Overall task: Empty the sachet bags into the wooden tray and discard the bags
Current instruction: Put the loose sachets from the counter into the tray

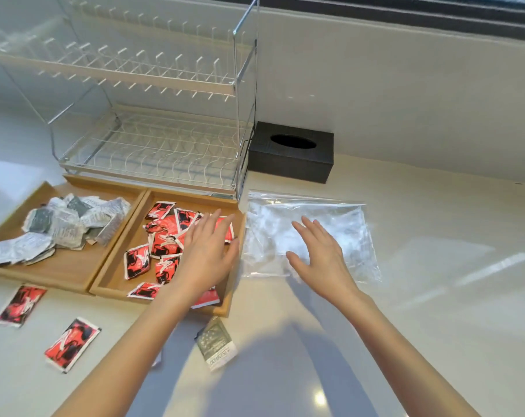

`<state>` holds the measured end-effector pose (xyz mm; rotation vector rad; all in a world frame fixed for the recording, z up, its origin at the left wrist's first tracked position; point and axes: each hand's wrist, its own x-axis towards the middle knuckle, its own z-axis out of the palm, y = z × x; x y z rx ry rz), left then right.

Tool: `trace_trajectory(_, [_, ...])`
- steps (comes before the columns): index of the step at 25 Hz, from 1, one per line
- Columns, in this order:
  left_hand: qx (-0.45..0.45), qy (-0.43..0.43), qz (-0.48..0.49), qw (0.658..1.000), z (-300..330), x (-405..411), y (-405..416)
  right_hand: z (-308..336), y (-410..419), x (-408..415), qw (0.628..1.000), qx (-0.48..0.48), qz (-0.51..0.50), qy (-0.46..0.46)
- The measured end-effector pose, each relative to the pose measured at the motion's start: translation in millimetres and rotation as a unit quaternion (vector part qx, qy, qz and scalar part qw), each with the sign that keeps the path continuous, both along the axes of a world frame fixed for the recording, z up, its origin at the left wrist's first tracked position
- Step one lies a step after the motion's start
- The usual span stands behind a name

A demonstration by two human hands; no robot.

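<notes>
With a stray grey sachet (216, 344) nearest, both hands, left hand (208, 254) and right hand (319, 251), reach empty, fingers spread, toward the clear bag (345, 224) just beside the wooden tray (231, 296); they should pinch its closed end before upending.

Tabletop (435, 326): two wooden trays (74, 275) side by side holding sachets (152, 260); plastic bag (345, 224) right of them; dish rack (152, 145) behind; tissue box (291, 152) right of rack.

Two wooden trays (74, 266) sit side by side. One clear plastic bag (345, 224), one black tissue box (291, 152) and one dish rack (152, 115) are there. Three loose packets lie on the surface (435, 296): two red (71, 344), one grey (216, 344). Two hands (207, 251) show.
</notes>
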<state>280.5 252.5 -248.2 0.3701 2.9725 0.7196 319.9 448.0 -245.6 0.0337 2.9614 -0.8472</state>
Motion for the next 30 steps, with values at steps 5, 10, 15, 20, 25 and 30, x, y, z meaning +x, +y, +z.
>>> trace_trajectory(5, [0.038,0.020,0.042,0.998,-5.3,41.1,-44.3,-6.8,-50.0,30.3,0.998,-0.051,0.032,-0.014])
trace_trajectory(10, [0.063,0.016,0.092,0.994,-20.3,81.4,-84.8,-22.9,-92.2,59.1,0.994,-0.076,0.010,-0.073])
trace_trajectory(15, [0.051,-0.046,0.137,0.988,-43.6,103.5,-111.7,-41.9,-121.7,75.6,0.987,-0.037,-0.037,-0.150])
trace_trajectory(20, [0.004,-0.117,0.137,0.984,-62.2,107.6,-124.2,-47.7,-142.1,79.7,0.984,0.048,-0.064,-0.158])
trace_trajectory(25, [0.038,-0.154,0.130,0.979,-65.1,105.8,-124.8,-48.2,-145.8,77.9,0.973,0.014,-0.104,-0.205])
trace_trajectory(30, [0.115,-0.169,0.101,0.974,-59.4,102.5,-135.0,-46.9,-155.4,79.1,0.970,-0.045,-0.098,-0.218])
